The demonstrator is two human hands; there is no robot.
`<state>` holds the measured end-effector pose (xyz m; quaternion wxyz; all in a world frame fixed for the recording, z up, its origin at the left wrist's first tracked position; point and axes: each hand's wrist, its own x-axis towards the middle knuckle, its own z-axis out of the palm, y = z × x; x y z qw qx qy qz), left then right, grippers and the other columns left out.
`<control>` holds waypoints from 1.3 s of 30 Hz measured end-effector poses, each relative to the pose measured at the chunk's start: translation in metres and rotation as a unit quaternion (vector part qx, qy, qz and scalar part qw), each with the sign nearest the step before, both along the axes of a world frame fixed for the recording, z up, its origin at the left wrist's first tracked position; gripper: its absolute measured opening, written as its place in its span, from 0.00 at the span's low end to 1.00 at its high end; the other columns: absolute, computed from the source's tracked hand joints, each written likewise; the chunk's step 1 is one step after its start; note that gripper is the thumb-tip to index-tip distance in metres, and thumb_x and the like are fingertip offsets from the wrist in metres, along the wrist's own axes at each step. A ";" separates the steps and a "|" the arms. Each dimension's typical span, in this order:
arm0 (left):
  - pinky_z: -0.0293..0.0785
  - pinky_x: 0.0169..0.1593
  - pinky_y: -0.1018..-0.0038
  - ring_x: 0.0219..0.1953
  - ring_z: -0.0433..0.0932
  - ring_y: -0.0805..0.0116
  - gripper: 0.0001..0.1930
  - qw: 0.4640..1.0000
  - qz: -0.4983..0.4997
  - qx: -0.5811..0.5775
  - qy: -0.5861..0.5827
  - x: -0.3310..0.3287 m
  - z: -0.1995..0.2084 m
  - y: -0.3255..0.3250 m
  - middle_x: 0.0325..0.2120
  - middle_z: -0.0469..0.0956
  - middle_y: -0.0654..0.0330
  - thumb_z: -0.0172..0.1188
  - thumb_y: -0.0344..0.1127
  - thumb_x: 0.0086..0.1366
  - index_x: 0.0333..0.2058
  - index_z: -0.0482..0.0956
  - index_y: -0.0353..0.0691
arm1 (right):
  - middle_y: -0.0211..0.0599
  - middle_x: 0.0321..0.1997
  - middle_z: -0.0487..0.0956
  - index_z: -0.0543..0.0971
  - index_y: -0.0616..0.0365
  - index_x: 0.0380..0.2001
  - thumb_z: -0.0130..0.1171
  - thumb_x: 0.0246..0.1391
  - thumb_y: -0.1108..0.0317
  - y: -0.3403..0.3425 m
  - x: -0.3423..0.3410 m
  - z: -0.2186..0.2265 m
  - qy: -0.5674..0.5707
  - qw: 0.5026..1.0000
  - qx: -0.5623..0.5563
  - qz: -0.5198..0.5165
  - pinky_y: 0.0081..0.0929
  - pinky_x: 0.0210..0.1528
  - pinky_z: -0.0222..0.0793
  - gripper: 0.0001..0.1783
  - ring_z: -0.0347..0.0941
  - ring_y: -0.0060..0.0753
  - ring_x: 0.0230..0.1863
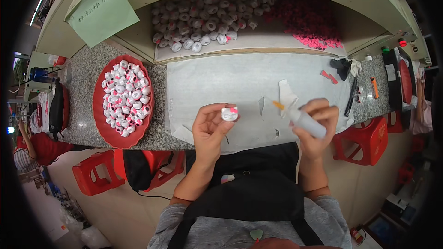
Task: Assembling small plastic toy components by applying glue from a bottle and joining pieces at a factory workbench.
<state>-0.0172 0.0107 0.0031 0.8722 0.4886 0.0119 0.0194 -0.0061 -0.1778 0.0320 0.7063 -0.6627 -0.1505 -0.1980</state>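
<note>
Small piece: a little white figure head [229,113] with a pink bow on one corner is sitting between the thumb and fingertips of the left hand [210,131], raised just above the work sheet; its finer details are too small to make out.
Left hand: fingers are closing together on the white piece, pinching it at its edges.
Right hand: the right hand [317,127] is wrapping around a pale squeeze bottle [305,121], fingers clamped on its body, its orange nozzle [278,105] pointing toward the left hand but staying apart from the piece.
Surface: a pale sheet [249,83] is lying under both hands, covering a speckled stone counter [83,76]; small paper scraps [286,93] are lying just beyond the right hand.
Room: red plastic stools [94,174] are standing on the floor outward of each forearm, and a dark apron is lying across the person's lap.
Red tray: an oval red tray [121,139] is sitting well out past the left hand, holding many white-and-pink pieces like the held one.
Back shelf: beyond both hands, a heap of plain white pieces [203,18] is lying beside what seems to be a pile of pink bows [311,23].
Green paper: a green sheet [101,14] is hanging off the shelf's edge, far beyond the left hand.
</note>
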 end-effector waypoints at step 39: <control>0.68 0.40 0.75 0.38 0.70 0.64 0.14 0.946 0.039 0.279 -0.158 -0.008 -0.002 -0.004 0.36 0.69 0.50 0.54 0.19 0.45 0.34 0.68 0.33 | 0.35 0.23 0.71 0.70 0.63 0.21 0.55 0.38 0.79 0.045 -0.005 -0.009 0.291 0.931 0.133 0.175 0.13 0.20 0.59 0.04 0.63 0.18 0.20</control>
